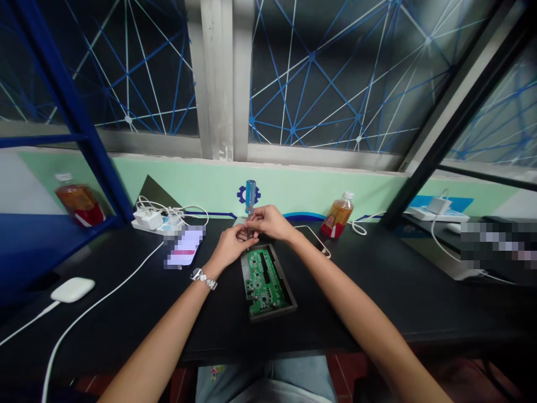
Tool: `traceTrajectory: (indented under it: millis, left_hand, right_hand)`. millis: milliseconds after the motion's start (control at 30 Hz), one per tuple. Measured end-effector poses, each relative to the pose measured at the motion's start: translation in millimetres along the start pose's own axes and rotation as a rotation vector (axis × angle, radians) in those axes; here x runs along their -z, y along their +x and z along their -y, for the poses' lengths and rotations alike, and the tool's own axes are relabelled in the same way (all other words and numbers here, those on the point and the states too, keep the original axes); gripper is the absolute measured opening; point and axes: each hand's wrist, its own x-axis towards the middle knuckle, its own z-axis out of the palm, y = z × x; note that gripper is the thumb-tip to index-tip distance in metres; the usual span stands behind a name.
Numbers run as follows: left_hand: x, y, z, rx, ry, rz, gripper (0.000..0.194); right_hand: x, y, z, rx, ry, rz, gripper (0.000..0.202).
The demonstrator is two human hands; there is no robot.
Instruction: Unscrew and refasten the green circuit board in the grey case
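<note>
A screwdriver with a clear blue handle stands upright over the far left corner of a green circuit board in a grey metal frame. The fingers of my right hand are closed around the screwdriver just below its handle. Lower down, my left hand is closed at the shaft, by the frame's far edge. The tip of the shaft comes down near that corner; whether it sits in a screw is too small to tell.
On the left lie a lit phone, a power strip with chargers, a white case and cables. Behind my right forearm are a dark phone and a drink bottle. A laptop stand is at the right.
</note>
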Motion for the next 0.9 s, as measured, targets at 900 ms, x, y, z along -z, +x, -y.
traceTrajectory:
  millis: [900]
  left_hand:
    - [10.3, 3.9, 6.9, 0.039, -0.213, 0.239, 0.033]
  right_hand:
    - [-2.5, -0.4, -2.7, 0.054, -0.075, -0.067, 0.023]
